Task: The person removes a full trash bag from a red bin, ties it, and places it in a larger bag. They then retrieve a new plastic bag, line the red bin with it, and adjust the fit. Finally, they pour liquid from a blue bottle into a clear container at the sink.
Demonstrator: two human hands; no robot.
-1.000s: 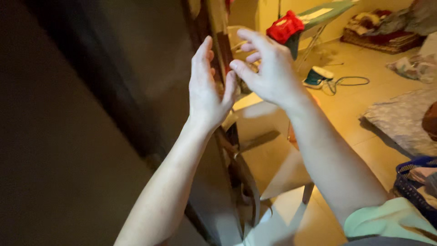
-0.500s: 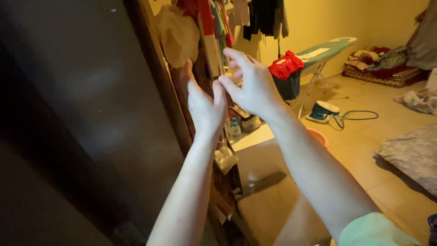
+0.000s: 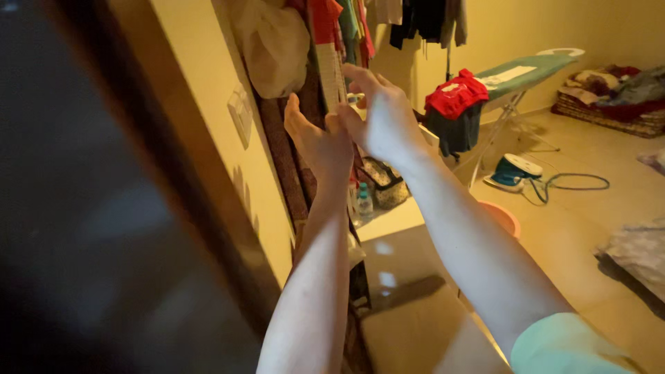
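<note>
Both my arms are raised in front of me. My left hand (image 3: 317, 147) is held upright with its thumb pointing up, its fingers partly hidden behind the other hand. My right hand (image 3: 382, 116) presses against the left one, thumb on its fingertips, fingers loosely bent and the index finger stretched upward. I see no object in either hand. Just behind them hang colourful clothes (image 3: 345, 31) and a white bag (image 3: 277, 48) against a yellow wall.
A dark door frame fills the left, with a light switch (image 3: 240, 114) on the wall beside it. An ironing board (image 3: 530, 69) carries a red garment (image 3: 454, 93). On the floor lie an iron (image 3: 514, 170) with its cord, a pink basin (image 3: 504, 216) and cloth piles (image 3: 609, 97).
The view has swung up and left along the wall. My hands have stayed together and risen toward the hanging clothes, the right hand's fingers curling in from spread.
</note>
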